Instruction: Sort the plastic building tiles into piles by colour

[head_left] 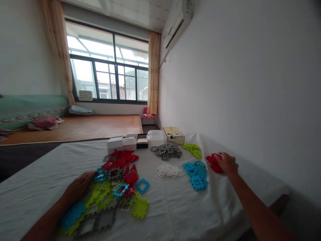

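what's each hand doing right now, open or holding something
Left hand: open, flat on the mixed tile pile.
Right hand: on the red tiles, grip cannot be told.

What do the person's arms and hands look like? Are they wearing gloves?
No gloves. The left hand and right hand are bare, and no sleeve, watch, bracelet or ring shows anywhere up to the picture's edge.

Daylight comes from the large dark-framed window point(110, 67) at the far end, and its panes are overexposed, almost white. The room is rather dim, with weak, soft shadows on the white cloth-covered table point(175, 207). The wide lens bends the plain white wall point(250, 83) and stretches the edges. The left hand point(80, 185) and the right hand point(228, 164) look dark and slightly soft.
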Tool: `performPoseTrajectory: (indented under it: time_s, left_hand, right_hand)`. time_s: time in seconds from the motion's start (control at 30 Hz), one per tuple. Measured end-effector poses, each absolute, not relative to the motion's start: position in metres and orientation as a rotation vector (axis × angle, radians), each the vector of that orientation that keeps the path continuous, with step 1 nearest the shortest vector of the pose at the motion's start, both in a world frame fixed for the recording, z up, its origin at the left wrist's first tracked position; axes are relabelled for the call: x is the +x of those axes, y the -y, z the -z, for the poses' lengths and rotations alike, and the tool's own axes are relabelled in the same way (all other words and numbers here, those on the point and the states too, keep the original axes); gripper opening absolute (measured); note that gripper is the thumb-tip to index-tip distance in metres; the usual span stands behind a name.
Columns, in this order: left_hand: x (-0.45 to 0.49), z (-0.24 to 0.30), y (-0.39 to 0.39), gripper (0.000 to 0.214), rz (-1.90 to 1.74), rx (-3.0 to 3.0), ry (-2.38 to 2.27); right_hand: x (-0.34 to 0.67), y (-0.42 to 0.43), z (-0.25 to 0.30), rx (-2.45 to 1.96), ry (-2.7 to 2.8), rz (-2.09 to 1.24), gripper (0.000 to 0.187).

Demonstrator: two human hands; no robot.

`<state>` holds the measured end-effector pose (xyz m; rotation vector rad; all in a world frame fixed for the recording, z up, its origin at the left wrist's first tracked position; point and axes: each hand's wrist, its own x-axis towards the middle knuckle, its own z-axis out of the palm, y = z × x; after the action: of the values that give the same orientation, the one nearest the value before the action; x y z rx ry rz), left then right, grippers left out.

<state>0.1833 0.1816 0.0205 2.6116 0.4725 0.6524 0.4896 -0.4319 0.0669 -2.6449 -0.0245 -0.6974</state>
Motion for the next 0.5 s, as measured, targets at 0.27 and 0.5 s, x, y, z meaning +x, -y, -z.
performPoseTrajectory:
  time_s: [0.27,0.5]
  left_hand:
    - [0.174,-0.026,-0.163,0.052,-0.603,2.549,-0.418]
    - [0.168,-0.031,-0.157,0.051,-0.615,2.485,-0.408]
  right_hand:
    - [0.371,0.223,-0.086,-2.117,1.394,0.076,0.033]
    - [0.318,0.124,-0.057,-2.035,1.734,0.096,0.059]
